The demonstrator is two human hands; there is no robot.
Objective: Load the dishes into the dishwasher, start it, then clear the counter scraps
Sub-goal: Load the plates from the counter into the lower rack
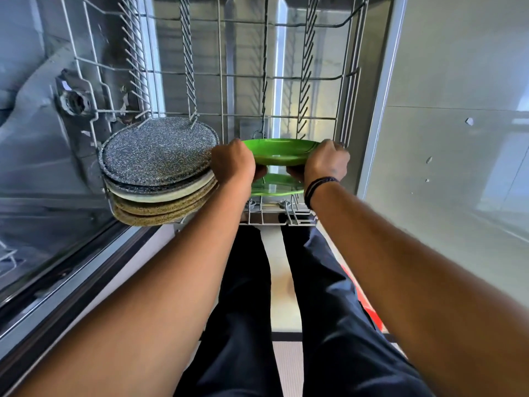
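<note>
A green plate [282, 151] is being held edge-up over the lower rack [223, 81] of the dishwasher, near the front edge of the rack, by both hands. The left hand [233, 164] is being kept at the nine o'clock side of the rim and the right hand [326, 163] at the three o'clock side; the fingers of both hands are being curled round the rim, so the plate is being gripped from two opposite sides. A second green plate [276, 184] is standing just below and in front of the first one, toward six o'clock, and whether the hands are also touching it cannot be told. At nine o'clock from the green plates, a row of plates is being kept upright between the tines: a dark speckled plate [157, 153] at the back, then a cream plate [177, 193] and tan speckled plates [160, 209] toward the front. The green plate is looking thin, glossy and probably plastic, so it is being judged as light, stiff and not very fragile, but smooth and perhaps slippery if wet. For this reason the rim at two opposite points is being considered the best place to take hold, as thumbs and fingers can pinch it firmly there. The plate is probably being guided down between two tines, and it should be lowered straight, so that the neighbouring green plate is not being knocked.
</note>
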